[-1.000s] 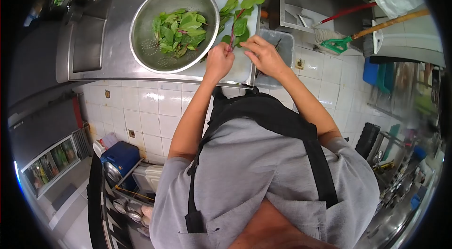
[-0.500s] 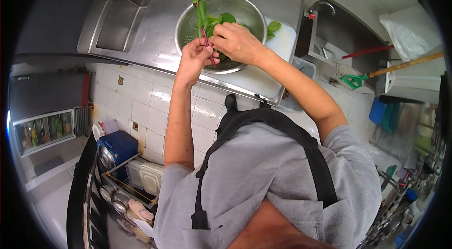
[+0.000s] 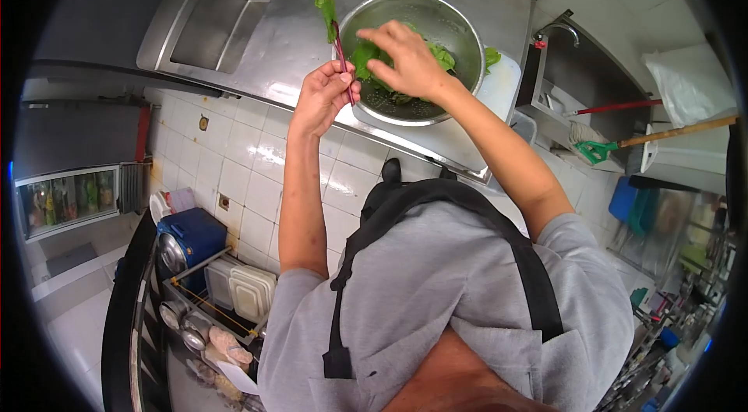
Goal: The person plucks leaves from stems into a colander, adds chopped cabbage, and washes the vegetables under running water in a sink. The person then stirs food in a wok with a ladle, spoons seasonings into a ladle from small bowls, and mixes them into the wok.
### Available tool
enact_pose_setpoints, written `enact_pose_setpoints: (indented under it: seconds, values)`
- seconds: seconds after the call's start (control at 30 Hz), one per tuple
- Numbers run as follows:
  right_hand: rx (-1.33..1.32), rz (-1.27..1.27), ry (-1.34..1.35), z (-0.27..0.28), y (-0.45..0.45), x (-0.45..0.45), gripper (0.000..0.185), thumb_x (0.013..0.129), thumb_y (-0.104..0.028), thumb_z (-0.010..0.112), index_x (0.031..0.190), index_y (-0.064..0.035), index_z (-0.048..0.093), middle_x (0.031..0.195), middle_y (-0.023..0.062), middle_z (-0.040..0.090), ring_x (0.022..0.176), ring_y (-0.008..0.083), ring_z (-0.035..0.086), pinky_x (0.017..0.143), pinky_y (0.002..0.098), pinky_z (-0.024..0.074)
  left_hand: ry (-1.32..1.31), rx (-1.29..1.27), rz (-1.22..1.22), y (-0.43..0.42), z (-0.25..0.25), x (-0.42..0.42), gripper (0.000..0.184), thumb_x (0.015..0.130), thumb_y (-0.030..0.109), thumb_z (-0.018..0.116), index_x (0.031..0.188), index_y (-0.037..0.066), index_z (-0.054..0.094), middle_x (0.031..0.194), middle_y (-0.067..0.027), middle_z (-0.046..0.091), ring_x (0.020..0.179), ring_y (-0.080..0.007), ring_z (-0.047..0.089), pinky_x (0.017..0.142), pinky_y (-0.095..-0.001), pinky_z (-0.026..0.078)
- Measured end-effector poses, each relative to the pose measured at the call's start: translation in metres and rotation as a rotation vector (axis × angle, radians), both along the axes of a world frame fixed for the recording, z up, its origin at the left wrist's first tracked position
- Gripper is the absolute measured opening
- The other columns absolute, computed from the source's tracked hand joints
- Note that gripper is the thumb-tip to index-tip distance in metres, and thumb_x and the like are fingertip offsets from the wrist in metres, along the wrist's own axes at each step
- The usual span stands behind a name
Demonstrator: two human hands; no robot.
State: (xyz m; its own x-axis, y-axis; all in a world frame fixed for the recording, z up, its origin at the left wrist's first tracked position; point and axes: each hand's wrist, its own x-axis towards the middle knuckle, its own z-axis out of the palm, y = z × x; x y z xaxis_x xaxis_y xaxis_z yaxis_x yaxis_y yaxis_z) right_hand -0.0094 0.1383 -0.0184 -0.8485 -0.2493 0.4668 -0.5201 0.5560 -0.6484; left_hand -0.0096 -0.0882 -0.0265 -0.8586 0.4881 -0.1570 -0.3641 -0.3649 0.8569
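Note:
My left hand [image 3: 323, 96] is closed around the lower end of a purple leafy stem [image 3: 323, 3]. The stem leans up and to the left, with green leaves along its upper part. My right hand [image 3: 409, 61] is over a perforated metal colander [image 3: 458, 15], its thumb and fingers apart. Loose green leaves [image 3: 442, 56] lie in the colander, partly covered by that hand. A green patch of leaf shows beside its thumb; whether it touches the hand I cannot tell. Under the colander is a white cutting board [image 3: 502, 85], with a leaf [image 3: 492, 58] at the colander's right side.
The steel counter [image 3: 269, 61] has a sink basin [image 3: 214, 26] at its left. Another sink with a tap [image 3: 562, 29] stands to the right, near a green-headed mop [image 3: 598, 149] and a red handle. A blue container [image 3: 192, 234] and lidded boxes [image 3: 251, 291] sit at lower left.
My right hand has moved away from the stem, over the colander, and its fingers have spread. My left hand still grips the stem, which now leans further left. The view has shifted slightly.

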Motion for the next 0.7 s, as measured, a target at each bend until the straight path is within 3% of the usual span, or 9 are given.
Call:
enact_pose_setpoints:
  seconds: [0.07,0.2,0.4,0.5,0.53,0.6,0.7]
  values:
    - [0.148,0.096,0.125,0.008,-0.004,0.005,0.028,0.086,-0.019,0.071,0.111,-0.0068,0.072,0.113,0.0126,0.06,0.108,0.0318,0.057,0.094,0.0474,0.0439,-0.002,0.065,-0.034,0.003,0.002,-0.004,0.016,0.098,0.001,0.061,0.114,-0.001,0.059,0.094,-0.009,0.064,0.081,-0.0181,0.064,0.073,-0.0328,0.056]
    - [0.29,0.105,0.161,-0.005,-0.008,-0.003,0.017,0.088,-0.021,0.067,0.094,-0.0062,0.072,0.105,0.0108,0.065,0.112,0.0296,0.057,0.1,0.0482,0.0416,0.028,0.088,-0.047,0.006,0.0,-0.015,0.016,0.098,0.006,0.065,0.112,0.0,0.061,0.094,-0.007,0.062,0.082,-0.0172,0.062,0.072,-0.0313,0.055]
    - [0.241,-0.169,-0.164,-0.031,-0.029,-0.007,0.028,0.086,-0.026,0.057,0.072,-0.0079,0.073,0.076,0.0145,0.07,0.086,0.0343,0.067,0.1,0.0526,0.0438,0.047,-0.155,0.161,0.024,-0.009,-0.029,0.011,0.096,0.002,0.063,0.106,-0.001,0.06,0.084,-0.0071,0.062,0.07,-0.0157,0.064,0.065,-0.029,0.055]
    - [0.053,-0.368,-0.469,-0.049,-0.025,-0.019,0.028,0.085,-0.026,0.057,0.075,-0.0078,0.075,0.074,0.0161,0.07,0.079,0.0354,0.068,0.094,0.0515,0.0467,0.107,-0.313,0.21,0.024,-0.012,-0.029,0.009,0.094,0.0,0.062,0.102,-0.002,0.061,0.081,-0.0068,0.062,0.065,-0.0148,0.064,0.059,-0.0283,0.055]
    - [0.103,-0.401,-0.553,-0.049,-0.007,-0.029,0.028,0.086,-0.027,0.057,0.083,-0.0067,0.077,0.084,0.016,0.072,0.089,0.0338,0.069,0.089,0.048,0.0482,0.145,-0.399,0.212,0.024,-0.006,-0.021,0.008,0.093,-0.001,0.062,0.1,-0.003,0.061,0.081,-0.0067,0.062,0.063,-0.0145,0.064,0.057,-0.0282,0.055]
    - [0.384,-0.352,-0.33,-0.046,0.023,-0.024,0.027,0.089,-0.029,0.061,0.096,-0.0076,0.076,0.1,0.0129,0.071,0.096,0.0312,0.067,0.09,0.0447,0.0475,0.215,-0.539,0.224,0.021,0.003,-0.014,0.006,0.091,-0.002,0.062,0.097,-0.004,0.062,0.079,-0.0064,0.062,0.061,-0.0142,0.064,0.054,-0.0282,0.054]
    - [0.379,-0.331,0.188,-0.003,0.021,0.0,0.025,0.091,-0.026,0.062,0.108,-0.0099,0.073,0.106,0.0087,0.065,0.099,0.0275,0.064,0.09,0.0431,0.0454,0.282,-0.662,0.24,0.025,0.004,-0.001,0.004,0.09,-0.003,0.062,0.093,-0.005,0.061,0.076,-0.0058,0.06,0.059,-0.0146,0.065,0.051,-0.0281,0.053]
